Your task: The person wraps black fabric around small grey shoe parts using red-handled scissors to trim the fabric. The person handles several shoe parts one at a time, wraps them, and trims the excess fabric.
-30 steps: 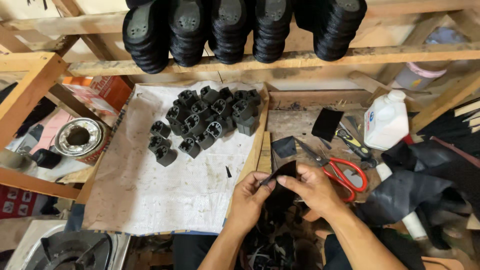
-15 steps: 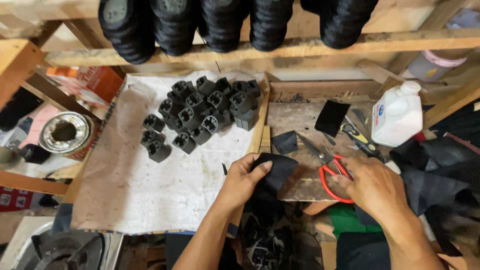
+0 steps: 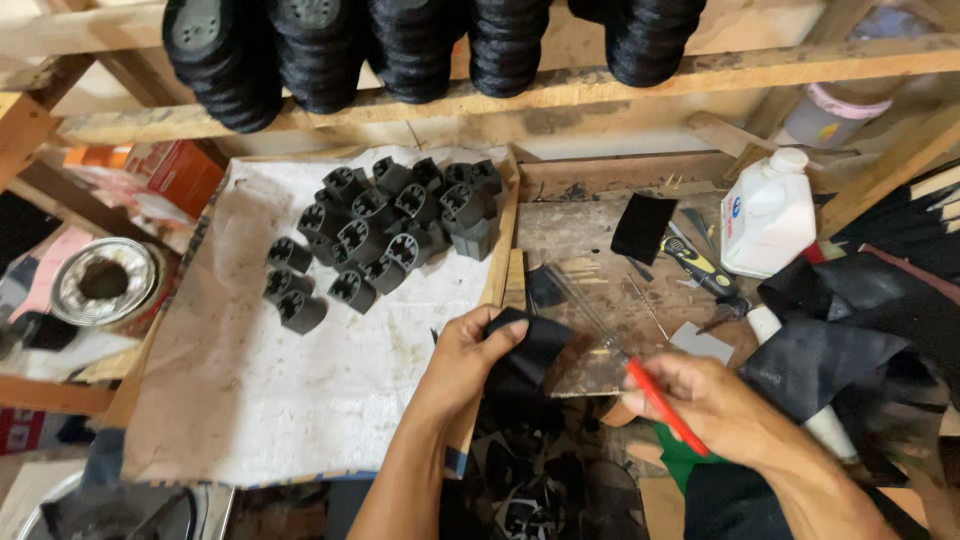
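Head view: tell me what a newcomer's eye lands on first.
A heap of black hollow plastic blocks lies on the white paper-covered board, under stacks of black soles on a wooden rail. Lower centre, the left hand grips a black fabric scrap; the right hand holds red-handled scissors.

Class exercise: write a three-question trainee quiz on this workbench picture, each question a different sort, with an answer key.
1. True or false: the left hand pinches a piece of black material.
2. The right hand grips which tool? A) red-handled scissors B) a hammer C) a paintbrush
3. Fill in: the black moulded blocks lie clustered on a ___ sheet.

Key:
1. True.
2. A; the yellow-handled knife lies untouched near the white plastic jug.
3. White.
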Tool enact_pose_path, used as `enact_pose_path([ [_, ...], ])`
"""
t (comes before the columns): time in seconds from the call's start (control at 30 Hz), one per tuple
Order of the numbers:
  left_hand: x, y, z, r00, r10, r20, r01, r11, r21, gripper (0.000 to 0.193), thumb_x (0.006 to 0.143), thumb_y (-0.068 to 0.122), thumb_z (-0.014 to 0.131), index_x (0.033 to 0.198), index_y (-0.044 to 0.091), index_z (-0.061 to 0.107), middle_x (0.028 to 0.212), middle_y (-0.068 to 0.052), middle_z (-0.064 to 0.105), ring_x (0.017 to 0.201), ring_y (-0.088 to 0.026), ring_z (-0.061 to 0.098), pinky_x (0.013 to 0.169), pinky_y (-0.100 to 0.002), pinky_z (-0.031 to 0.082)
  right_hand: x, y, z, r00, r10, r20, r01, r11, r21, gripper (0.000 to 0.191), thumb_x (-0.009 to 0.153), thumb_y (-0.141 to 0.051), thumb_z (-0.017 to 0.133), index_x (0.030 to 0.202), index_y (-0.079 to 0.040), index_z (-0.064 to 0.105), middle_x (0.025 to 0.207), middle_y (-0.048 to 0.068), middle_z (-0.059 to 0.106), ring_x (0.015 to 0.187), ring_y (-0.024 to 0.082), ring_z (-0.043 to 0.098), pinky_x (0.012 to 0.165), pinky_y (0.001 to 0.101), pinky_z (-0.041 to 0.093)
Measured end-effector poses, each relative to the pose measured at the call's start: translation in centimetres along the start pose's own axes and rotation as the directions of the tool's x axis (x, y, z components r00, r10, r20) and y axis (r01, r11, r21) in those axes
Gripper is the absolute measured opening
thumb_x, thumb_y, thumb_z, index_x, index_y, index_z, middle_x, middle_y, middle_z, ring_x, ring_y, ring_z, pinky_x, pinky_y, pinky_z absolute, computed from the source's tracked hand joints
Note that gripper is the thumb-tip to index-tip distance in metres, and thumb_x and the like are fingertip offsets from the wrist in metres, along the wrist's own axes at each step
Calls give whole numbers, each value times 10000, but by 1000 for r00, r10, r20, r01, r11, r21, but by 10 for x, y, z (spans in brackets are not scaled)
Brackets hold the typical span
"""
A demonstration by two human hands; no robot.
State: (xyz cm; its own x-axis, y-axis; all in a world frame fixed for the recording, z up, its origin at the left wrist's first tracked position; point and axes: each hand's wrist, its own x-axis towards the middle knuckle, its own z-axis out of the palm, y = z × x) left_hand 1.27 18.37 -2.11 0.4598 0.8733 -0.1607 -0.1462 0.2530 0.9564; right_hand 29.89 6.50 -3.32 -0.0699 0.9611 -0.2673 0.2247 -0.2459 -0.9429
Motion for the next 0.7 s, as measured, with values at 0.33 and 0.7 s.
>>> enact_pose_path([
  [0.33,-5,6,-7,1000,0,-21,-2,998,-55,145,935,131,709,960,-11,720,814,-20,727,682,-70,638,654,-241,544,-18,-11,1,956,281,81,-247,923,-294,439,904,-465,661,1182,-126,689,623,-16,532,545,98,491,501,280,394],
  [0.7,-11,-2,-3,999,24,38,-23,999,-29,100,933,92,703,918,-7,704,797,-24,731,673,-61,632,628,-236,515,-11,-4,19,960,151,234,-104,974,-200,396,905,-362,715,1164,-63,712,676,-29,548,593,78,484,521,268,404],
])
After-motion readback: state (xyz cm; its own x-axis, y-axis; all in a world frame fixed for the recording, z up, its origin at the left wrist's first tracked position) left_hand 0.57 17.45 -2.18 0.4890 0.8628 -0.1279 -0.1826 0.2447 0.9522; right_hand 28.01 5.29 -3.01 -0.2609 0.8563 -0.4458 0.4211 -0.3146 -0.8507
